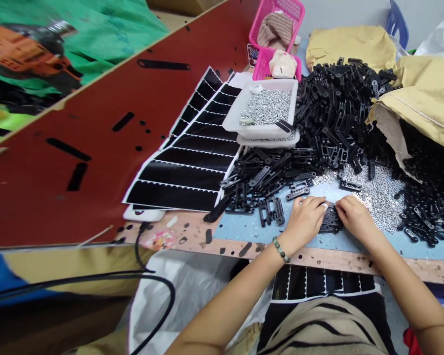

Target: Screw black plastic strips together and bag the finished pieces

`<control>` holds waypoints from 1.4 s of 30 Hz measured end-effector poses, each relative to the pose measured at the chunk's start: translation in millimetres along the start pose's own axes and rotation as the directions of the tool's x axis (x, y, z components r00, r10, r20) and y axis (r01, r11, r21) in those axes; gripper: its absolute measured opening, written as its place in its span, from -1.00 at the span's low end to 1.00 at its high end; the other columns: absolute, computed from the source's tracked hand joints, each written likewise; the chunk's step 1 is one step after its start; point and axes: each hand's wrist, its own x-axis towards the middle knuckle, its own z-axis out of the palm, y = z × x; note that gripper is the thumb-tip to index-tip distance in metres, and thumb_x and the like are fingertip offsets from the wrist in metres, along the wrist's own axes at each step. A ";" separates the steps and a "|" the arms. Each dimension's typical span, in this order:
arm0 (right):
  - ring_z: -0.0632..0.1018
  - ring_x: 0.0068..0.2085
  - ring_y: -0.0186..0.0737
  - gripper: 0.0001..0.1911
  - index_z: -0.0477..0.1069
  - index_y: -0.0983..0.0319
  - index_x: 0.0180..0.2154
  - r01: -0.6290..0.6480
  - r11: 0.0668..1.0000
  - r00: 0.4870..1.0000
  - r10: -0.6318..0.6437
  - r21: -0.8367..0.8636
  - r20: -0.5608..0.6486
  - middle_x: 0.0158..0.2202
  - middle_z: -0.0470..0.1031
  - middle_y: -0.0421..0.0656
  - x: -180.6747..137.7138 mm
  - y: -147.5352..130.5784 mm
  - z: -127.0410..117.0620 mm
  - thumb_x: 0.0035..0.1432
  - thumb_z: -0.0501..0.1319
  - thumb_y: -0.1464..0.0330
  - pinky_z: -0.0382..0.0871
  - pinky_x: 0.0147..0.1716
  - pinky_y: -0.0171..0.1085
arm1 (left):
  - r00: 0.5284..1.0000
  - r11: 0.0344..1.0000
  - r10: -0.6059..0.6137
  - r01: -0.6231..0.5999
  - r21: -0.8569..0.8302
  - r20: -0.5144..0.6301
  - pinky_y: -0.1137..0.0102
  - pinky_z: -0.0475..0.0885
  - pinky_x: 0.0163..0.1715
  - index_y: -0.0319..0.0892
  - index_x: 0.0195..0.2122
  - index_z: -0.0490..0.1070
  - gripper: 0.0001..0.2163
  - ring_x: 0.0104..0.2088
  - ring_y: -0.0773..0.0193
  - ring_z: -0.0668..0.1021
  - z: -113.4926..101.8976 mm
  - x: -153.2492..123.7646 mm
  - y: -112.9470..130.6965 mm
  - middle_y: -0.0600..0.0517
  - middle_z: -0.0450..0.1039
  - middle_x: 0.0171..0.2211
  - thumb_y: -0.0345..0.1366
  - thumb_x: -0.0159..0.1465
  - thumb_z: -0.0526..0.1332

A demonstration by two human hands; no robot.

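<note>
My left hand (307,217), with a beaded bracelet (280,249) at its wrist, has its fingers curled against the left side of a row of black slotted plastic parts (330,219). On the opposite side, my right hand (355,219) is closed at the row's right edge, its fingertips bent down onto it. The row lies on the blue table mat (266,231) between both hands. Something small and white shows on a left fingertip. A large heap of similar black parts (333,108) stands behind, and loose silver screws (383,197) lie just beyond my right hand.
White tubs of screws (261,130) stand left of the heap, with pink baskets (261,64) behind. Black adhesive sheets (185,172) lie beside a red-brown board (107,148). An open paper sack (422,108) sits at right. An orange power tool (25,54) is beyond the board.
</note>
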 end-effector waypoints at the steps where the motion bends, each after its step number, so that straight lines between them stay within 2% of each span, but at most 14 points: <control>1: 0.43 -0.31 -0.15 -0.84 0.38 0.21 -0.34 -0.019 0.999 1.000 0.019 0.035 -0.003 -0.38 0.40 -0.11 -0.3 0.5 0.6 0.28 0.06 0.38 0.32 -0.29 -0.22 | 1.000 1.000 -0.003 0.003 -0.006 0.007 0.11 0.20 -0.02 -0.14 -0.04 0.42 -0.77 -0.01 0.11 0.42 -0.9 0.7 0.3 -0.08 0.45 -0.02 -0.42 0.34 0.06; 5: 0.43 -0.36 -0.20 -0.84 0.34 0.19 -0.38 -0.112 0.980 0.993 0.117 0.165 -0.017 -0.41 0.39 -0.16 -1.0 4.2 3.5 0.26 0.12 0.31 0.32 -0.34 -0.25 | 0.999 1.000 0.007 -0.007 -0.015 0.051 0.11 0.20 -0.04 -0.16 -0.14 0.46 -0.78 -0.08 0.11 0.45 -9.4 6.1 -0.4 -0.07 0.47 -0.08 -0.43 0.34 0.03; 8: 0.42 -0.38 -0.22 -0.83 0.35 0.20 -0.29 -0.167 0.965 0.984 0.177 0.201 -0.034 -0.35 0.40 -0.15 -0.5 16.6 -2.2 0.23 0.15 0.23 0.33 -0.37 -0.25 | 0.997 0.999 0.030 -0.031 0.015 0.073 0.14 0.19 -0.06 -0.18 -0.27 0.46 -0.80 -0.15 0.13 0.46 -17.0 14.2 -3.0 -0.05 0.49 -0.18 -0.43 0.33 0.04; 11: 0.45 -0.29 -0.15 -0.72 0.35 0.24 -0.13 -0.304 0.946 0.934 0.319 0.111 -0.158 -0.23 0.42 -0.05 -2.2 45.4 -18.5 0.27 0.08 0.19 0.36 -0.26 -0.17 | 0.998 0.998 0.047 -0.048 0.031 0.048 0.20 0.22 -0.09 -0.19 -0.25 0.44 -0.83 -0.16 0.12 0.45 -17.9 35.2 0.4 -0.05 0.48 -0.20 -0.42 0.32 0.06; 14: 0.44 -0.13 0.01 -0.63 0.35 0.29 -0.04 -0.423 0.902 0.886 0.393 -0.083 -0.245 -0.13 0.41 0.06 -7.3 78.0 -33.9 0.22 0.13 0.18 0.32 -0.11 -0.04 | 0.991 0.992 0.128 -0.128 -0.003 0.043 0.24 0.22 -0.09 -0.18 -0.15 0.42 -0.82 -0.09 0.13 0.43 -5.6 74.4 16.6 -0.05 0.46 -0.13 -0.43 0.32 0.05; 16: 0.44 -0.11 0.03 -0.67 0.40 0.28 -0.08 -0.416 0.893 0.900 0.379 -0.170 -0.214 -0.13 0.41 0.06 -11.3 91.9 -38.4 0.19 0.17 0.22 0.32 -0.10 -0.03 | 0.975 0.983 0.179 -0.181 0.006 0.128 0.21 0.19 -0.08 -0.20 -0.19 0.42 -0.84 -0.09 0.10 0.42 9.5 104.4 31.8 -0.07 0.47 -0.19 -0.44 0.32 0.06; 18: 0.45 -0.18 -0.01 -0.79 0.45 0.26 -0.19 -0.395 0.898 0.915 0.366 -0.191 -0.170 -0.21 0.43 0.02 -15.4 97.9 -38.9 0.22 0.13 0.29 0.33 -0.15 -0.07 | 0.967 0.979 0.200 -0.202 -0.004 0.159 0.17 0.17 -0.07 -0.24 -0.26 0.44 -0.86 -0.12 0.08 0.43 26.4 129.3 45.8 -0.10 0.47 -0.23 -0.47 0.29 0.09; 20: 0.44 -0.25 -0.05 -0.79 0.46 0.24 -0.30 -0.378 0.910 0.924 0.356 -0.173 -0.142 -0.30 0.43 -0.03 -20.0 99.2 -38.4 0.24 0.07 0.35 0.34 -0.20 -0.09 | 0.961 0.976 0.216 -0.215 -0.027 0.172 0.14 0.15 -0.05 -0.25 -0.33 0.45 -0.85 -0.12 0.07 0.43 41.6 144.6 56.2 -0.11 0.47 -0.25 -0.50 0.27 0.09; 24: 0.43 -0.24 -0.06 -0.73 0.50 0.23 -0.33 -0.336 0.937 0.925 0.309 -0.098 -0.219 -0.29 0.44 -0.03 -31.3 100.5 -42.4 0.26 0.05 0.33 0.34 -0.17 -0.07 | 0.960 0.971 0.224 -0.206 -0.118 0.169 0.13 0.12 -0.01 -0.26 -0.38 0.45 -0.80 -0.11 0.09 0.42 58.3 151.6 65.0 -0.10 0.46 -0.30 -0.55 0.28 0.07; 29: 0.46 -0.18 -0.07 -0.67 0.50 0.20 -0.19 -0.346 0.938 0.884 0.330 0.012 -0.330 -0.21 0.45 -0.02 -43.1 95.7 -52.2 0.30 0.01 0.22 0.36 -0.16 -0.09 | 0.976 0.940 0.165 -0.113 -0.320 0.140 0.14 0.15 0.01 -0.23 -0.38 0.47 -0.84 -0.06 0.08 0.40 56.8 154.8 63.7 -0.10 0.45 -0.21 -0.48 0.27 0.12; 33: 0.51 -0.32 -0.14 -0.69 0.42 0.20 -0.14 -0.383 0.898 0.851 0.434 0.216 -0.294 -0.34 0.50 -0.10 -44.9 70.8 -48.6 0.26 0.06 0.16 0.39 -0.28 -0.17 | 0.986 0.840 0.066 0.029 -0.541 0.156 0.29 0.31 -0.13 -0.22 -0.34 0.48 -0.84 -0.21 0.21 0.47 48.5 157.2 57.9 -0.03 0.48 -0.29 -0.44 0.29 0.11; 35: 0.47 -0.43 -0.20 -0.72 0.40 0.20 -0.21 -0.395 0.864 0.843 0.477 0.313 -0.251 -0.44 0.47 -0.17 -43.5 52.4 -42.4 0.19 0.14 0.14 0.38 -0.38 -0.22 | 0.982 0.753 0.014 0.113 -0.648 0.187 0.36 0.36 -0.24 -0.25 -0.29 0.48 -0.83 -0.29 0.28 0.50 42.8 153.6 53.2 -0.02 0.50 -0.32 -0.46 0.30 0.08; 39: 0.47 -0.40 -0.21 -0.80 0.39 0.18 -0.39 -0.262 0.877 0.929 0.343 0.402 -0.142 -0.42 0.46 -0.16 -37.1 16.9 -27.6 0.20 0.15 0.22 0.37 -0.35 -0.23 | 0.965 0.569 -0.047 0.238 -0.788 0.257 0.46 0.39 -0.37 -0.36 -0.07 0.41 -0.77 -0.33 0.36 0.53 26.8 138.1 41.6 -0.10 0.52 -0.28 -0.47 0.33 0.03; 42: 0.51 -0.30 -0.17 -0.85 0.41 0.17 -0.30 -0.188 0.892 0.962 0.252 0.411 -0.108 -0.32 0.49 -0.13 -31.6 -0.9 -15.1 0.23 0.12 0.28 0.40 -0.26 -0.19 | 0.946 0.373 -0.095 0.322 -0.870 0.309 0.49 0.39 -0.37 -0.38 -0.05 0.41 -0.77 -0.35 0.41 0.52 12.0 123.2 33.2 -0.13 0.51 -0.27 -0.48 0.34 0.04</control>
